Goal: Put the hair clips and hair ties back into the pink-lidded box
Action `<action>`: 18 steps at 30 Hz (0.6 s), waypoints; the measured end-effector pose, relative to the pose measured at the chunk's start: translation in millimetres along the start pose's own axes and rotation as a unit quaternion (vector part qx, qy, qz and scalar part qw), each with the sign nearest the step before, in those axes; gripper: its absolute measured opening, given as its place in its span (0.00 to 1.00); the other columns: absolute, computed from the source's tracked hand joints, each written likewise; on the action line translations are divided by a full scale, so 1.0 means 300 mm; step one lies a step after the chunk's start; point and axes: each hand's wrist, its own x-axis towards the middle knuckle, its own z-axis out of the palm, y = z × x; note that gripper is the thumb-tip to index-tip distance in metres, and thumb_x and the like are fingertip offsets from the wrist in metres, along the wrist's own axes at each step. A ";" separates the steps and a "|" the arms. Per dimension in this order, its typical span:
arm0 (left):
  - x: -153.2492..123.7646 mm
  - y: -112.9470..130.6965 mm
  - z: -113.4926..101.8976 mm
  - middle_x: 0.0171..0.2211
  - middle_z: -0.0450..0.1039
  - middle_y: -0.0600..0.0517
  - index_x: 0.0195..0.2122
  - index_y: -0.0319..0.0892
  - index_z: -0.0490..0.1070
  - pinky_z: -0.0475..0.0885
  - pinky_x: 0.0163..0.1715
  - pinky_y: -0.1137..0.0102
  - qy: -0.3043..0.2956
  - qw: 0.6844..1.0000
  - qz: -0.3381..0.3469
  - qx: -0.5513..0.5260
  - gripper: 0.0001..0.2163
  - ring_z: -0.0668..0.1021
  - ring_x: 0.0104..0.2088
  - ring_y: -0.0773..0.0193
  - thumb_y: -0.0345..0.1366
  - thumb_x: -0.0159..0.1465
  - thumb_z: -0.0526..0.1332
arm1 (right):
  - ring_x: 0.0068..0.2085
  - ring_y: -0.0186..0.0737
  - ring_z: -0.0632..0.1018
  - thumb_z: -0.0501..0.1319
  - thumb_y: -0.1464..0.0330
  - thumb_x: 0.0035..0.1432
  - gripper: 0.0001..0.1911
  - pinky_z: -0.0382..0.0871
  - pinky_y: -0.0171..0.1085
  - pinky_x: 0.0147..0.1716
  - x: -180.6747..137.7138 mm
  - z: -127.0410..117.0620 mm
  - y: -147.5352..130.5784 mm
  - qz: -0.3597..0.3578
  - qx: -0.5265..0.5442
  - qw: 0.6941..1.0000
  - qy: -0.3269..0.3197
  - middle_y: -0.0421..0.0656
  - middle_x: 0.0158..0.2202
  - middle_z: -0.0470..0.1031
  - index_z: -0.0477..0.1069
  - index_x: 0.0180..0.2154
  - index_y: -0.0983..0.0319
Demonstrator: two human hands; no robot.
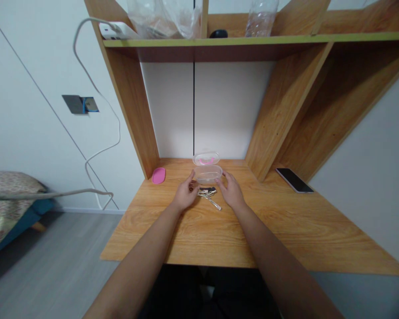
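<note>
A small clear plastic box (208, 173) sits open on the wooden desk (286, 239), its lid (206, 158) tipped up behind it with something pink inside. A bunch of small metal pieces, like hair clips or keys (209, 195), lies just in front of the box. My left hand (185, 193) rests on the desk left of them, fingers loosely apart, fingertips near the box's left edge. My right hand (231, 190) lies to their right, fingers spread, close to the box's right side. Neither hand holds anything.
A pink oval object (158, 175) lies at the desk's back left. A dark phone (294, 180) lies at the right by the slanted wooden panel. The shelf above carries a plastic bag (162, 17), a bottle (261, 17) and a white cable (96, 93).
</note>
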 end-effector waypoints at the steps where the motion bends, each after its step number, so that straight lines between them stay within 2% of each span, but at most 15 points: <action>1: -0.002 -0.005 0.001 0.49 0.77 0.41 0.69 0.40 0.54 0.76 0.46 0.63 -0.004 1.000 0.006 0.005 0.36 0.81 0.42 0.60 0.33 0.61 0.66 | 0.57 0.53 0.74 0.58 0.55 0.65 0.25 0.66 0.53 0.59 0.002 -0.001 0.004 0.002 -0.013 1.000 0.003 0.54 0.55 0.73 0.69 0.57 0.61; 5: -0.005 -0.021 0.001 0.57 0.73 0.40 0.70 0.41 0.52 0.73 0.54 0.58 -0.031 0.999 0.028 0.012 0.37 0.78 0.52 0.55 0.30 0.60 0.64 | 0.53 0.53 0.76 0.57 0.55 0.65 0.22 0.69 0.52 0.56 0.004 0.001 0.024 0.015 -0.032 0.999 -0.002 0.54 0.50 0.76 0.72 0.53 0.61; 9: -0.006 -0.024 0.002 0.63 0.67 0.39 0.70 0.42 0.54 0.67 0.62 0.54 -0.044 0.997 0.055 0.020 0.37 0.72 0.62 0.52 0.28 0.59 0.63 | 0.53 0.52 0.77 0.58 0.58 0.65 0.22 0.70 0.51 0.55 -0.001 0.008 0.041 0.030 -0.027 0.999 -0.014 0.52 0.53 0.77 0.70 0.56 0.60; 12: -0.005 -0.023 0.004 0.66 0.62 0.38 0.70 0.41 0.54 0.63 0.64 0.52 -0.047 0.996 0.064 0.031 0.37 0.70 0.63 0.50 0.28 0.59 0.63 | 0.54 0.52 0.78 0.58 0.61 0.65 0.22 0.71 0.51 0.55 -0.006 0.013 0.045 0.039 -0.021 0.999 -0.030 0.50 0.54 0.77 0.68 0.59 0.58; 18: -0.006 -0.031 0.006 0.65 0.63 0.38 0.71 0.41 0.48 0.61 0.66 0.51 -0.049 0.996 0.066 0.042 0.39 0.67 0.65 0.50 0.29 0.60 0.63 | 0.56 0.50 0.78 0.59 0.64 0.63 0.25 0.71 0.51 0.56 -0.009 0.021 0.043 0.045 -0.009 0.997 -0.063 0.49 0.57 0.75 0.65 0.61 0.56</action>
